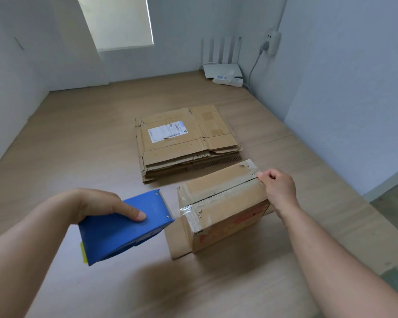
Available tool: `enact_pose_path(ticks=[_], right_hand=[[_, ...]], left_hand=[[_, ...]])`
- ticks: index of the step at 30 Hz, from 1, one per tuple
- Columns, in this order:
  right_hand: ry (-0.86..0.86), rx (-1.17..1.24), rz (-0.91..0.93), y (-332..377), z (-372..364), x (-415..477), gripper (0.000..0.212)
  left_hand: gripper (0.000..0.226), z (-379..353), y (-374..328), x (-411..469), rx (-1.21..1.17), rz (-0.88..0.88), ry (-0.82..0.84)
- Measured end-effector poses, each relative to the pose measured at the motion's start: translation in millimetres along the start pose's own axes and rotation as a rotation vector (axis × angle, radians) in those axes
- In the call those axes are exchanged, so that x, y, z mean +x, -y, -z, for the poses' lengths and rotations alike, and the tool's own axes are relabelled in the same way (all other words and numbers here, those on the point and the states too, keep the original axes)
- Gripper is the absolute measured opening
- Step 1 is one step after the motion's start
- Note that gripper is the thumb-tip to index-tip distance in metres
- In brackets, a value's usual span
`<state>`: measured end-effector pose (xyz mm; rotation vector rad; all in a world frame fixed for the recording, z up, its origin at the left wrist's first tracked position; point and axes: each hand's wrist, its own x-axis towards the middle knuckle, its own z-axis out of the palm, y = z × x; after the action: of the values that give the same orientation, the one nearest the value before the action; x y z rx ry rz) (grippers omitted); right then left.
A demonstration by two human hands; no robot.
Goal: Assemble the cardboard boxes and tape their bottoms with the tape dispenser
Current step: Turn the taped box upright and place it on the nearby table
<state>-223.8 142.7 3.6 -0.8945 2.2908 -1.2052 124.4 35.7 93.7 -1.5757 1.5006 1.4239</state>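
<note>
One view, head camera. Left-hand grip [101, 204] is wrapped round the blue plastic tape dispenser [124, 230]. The thumb lies flat on its upper face, the fingers are hidden beneath, and the hand is closed on the body. The dispenser's mouth sits just beside the near end of the assembled brown cardboard box [228, 205]. A short strip of clear tape [182, 211] bridges the two, touching both.

Right-hand grip [279, 188] has its fingers curled at the far end of the box's centre seam, pinching the top edge there. Whether it also traps a tape end I cannot tell.

The box stands on the wood-look floor [78, 138], toward the near right side, with one loose flap splayed flat beneath its near end. A stack of flattened cardboard boxes [184, 143] lies just behind it, nearer the floor's middle. A white router [223, 70] sits in the far right corner.

Handling judgement: the box is probably empty, so it is light and likely to skid on the smooth floor when tape is pulled. Walls are stiff and flaps springy, and old tape residue is rough along the seam. Best hold is to press down at the seam end opposite the dispenser. The dispenser looks rigid, so hold it by the body, clear of the mouth.
</note>
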Motion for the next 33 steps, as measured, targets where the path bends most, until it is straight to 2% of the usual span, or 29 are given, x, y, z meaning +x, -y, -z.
enact_pose_path(ticks=[3,5,7,9,11,15,20,24,29,31,33], right_hand=[[0.008,-0.009,0.004,-0.4,0.1,-0.3,0.033],[0.006,-0.025,0.014,0.8,1.1,-2.1,0.034],[0.002,-0.027,0.02,1.6,0.9,-2.0,0.035],[0.01,-0.028,0.02,2.7,1.1,-2.7,0.036],[0.007,-0.029,0.016,3.8,1.2,-1.3,0.035],[0.004,-0.037,0.023,4.8,-1.2,-1.1,0.033],[0.009,-0.052,0.043,0.4,-1.4,-0.5,0.032],[0.013,-0.051,0.07,-2.7,-0.9,0.3,0.029],[0.034,-0.034,0.08,-4.7,-1.1,-0.8,0.027],[0.045,-0.035,0.08,-6.1,-2.2,1.6,0.028],[0.05,-0.037,0.09,-8.4,-3.5,5.1,0.03]], left_hand=[[0.076,-10.6,-5.1,11.0,0.009,0.009,-0.033],[0.072,-19.4,-15.4,21.7,0.02,0.029,-0.116],[0.06,-27.4,-21.8,33.9,0.154,0.061,-0.315],[0.048,-38.4,-13.3,40.1,0.484,0.115,-0.587],[0.036,-43.7,3.0,47.5,0.557,0.133,-0.73],[0.025,-69.5,35.0,68.8,0.442,0.059,-0.783],[0.033,-109.9,48.1,91.4,0.272,0.011,-0.888],[0.035,-125.2,44.0,86.6,0.321,0.031,-0.997],[0.042,-127.6,33.0,83.3,0.263,0.15,-0.999],[0.04,-131.2,10.1,73.4,0.041,0.053,-1.139],[0.051,-141.8,-29.6,60.1,-0.192,-0.174,-1.2]])
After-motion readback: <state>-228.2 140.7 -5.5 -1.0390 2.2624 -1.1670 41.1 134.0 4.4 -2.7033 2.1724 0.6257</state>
